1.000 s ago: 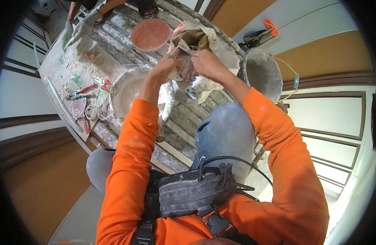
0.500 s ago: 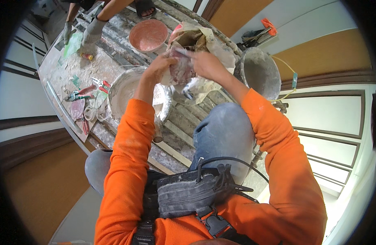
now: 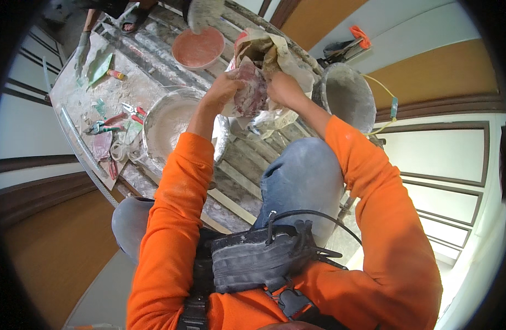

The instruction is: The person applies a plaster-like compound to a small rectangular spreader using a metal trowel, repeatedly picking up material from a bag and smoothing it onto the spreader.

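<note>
My left hand (image 3: 224,91) is closed on the edge of a flat reddish piece (image 3: 251,93) smeared with white; its exact kind is unclear. The piece hangs in front of the mouth of a crumpled paper sack (image 3: 297,60). My right hand (image 3: 286,88) is closed at the sack's rim, with its fingertips partly hidden in the folds. Below my left wrist stands a bucket (image 3: 160,129) of pale wet mix. Past the hands sits a pink bowl (image 3: 198,48) with pinkish residue.
On a dusty board (image 3: 71,102) at the left lie red-handled pliers (image 3: 133,111), a green plastic sheet (image 3: 100,70) and loose scraps. A grey bucket (image 3: 350,99) stands right of the sack. Another person's gloved hand (image 3: 82,50) is over the board's far edge.
My right hand has shifted slightly down and right, and more of the reddish piece shows. The other person's gloved hand has left the green sheet; a blurred pale shape appears beyond the pink bowl.
</note>
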Demonstrator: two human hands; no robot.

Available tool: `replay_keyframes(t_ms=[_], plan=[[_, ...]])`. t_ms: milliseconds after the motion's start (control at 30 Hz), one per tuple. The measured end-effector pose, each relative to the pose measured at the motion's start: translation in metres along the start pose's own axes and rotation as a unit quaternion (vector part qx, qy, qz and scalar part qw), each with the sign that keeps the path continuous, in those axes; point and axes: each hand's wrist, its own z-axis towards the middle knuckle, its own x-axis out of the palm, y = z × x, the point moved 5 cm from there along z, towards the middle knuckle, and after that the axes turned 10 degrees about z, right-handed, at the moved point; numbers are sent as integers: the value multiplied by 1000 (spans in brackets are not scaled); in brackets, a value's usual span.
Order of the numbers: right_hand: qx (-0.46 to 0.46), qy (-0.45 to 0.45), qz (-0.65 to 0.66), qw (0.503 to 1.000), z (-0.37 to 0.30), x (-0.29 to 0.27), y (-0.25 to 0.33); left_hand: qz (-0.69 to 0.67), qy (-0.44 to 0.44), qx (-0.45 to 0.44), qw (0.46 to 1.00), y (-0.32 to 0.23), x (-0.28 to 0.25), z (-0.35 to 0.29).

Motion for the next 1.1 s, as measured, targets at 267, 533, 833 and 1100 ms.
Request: replay_keyframes(t_ms=[267, 533, 833, 1100], plan=[[-88, -66, 42, 993, 8, -13, 42, -45, 9, 41, 998, -5, -5, -7], [-88, -42, 30, 995, 12, -15, 47, -45, 4, 69, 997, 0, -8, -3], [-61, -9, 14, 998, 17, -27, 42, -46, 14, 87, 995, -14, -2, -16], [18, -5, 25, 1000, 29, -25, 17, -14, 27, 170, 985, -20, 7, -10]])
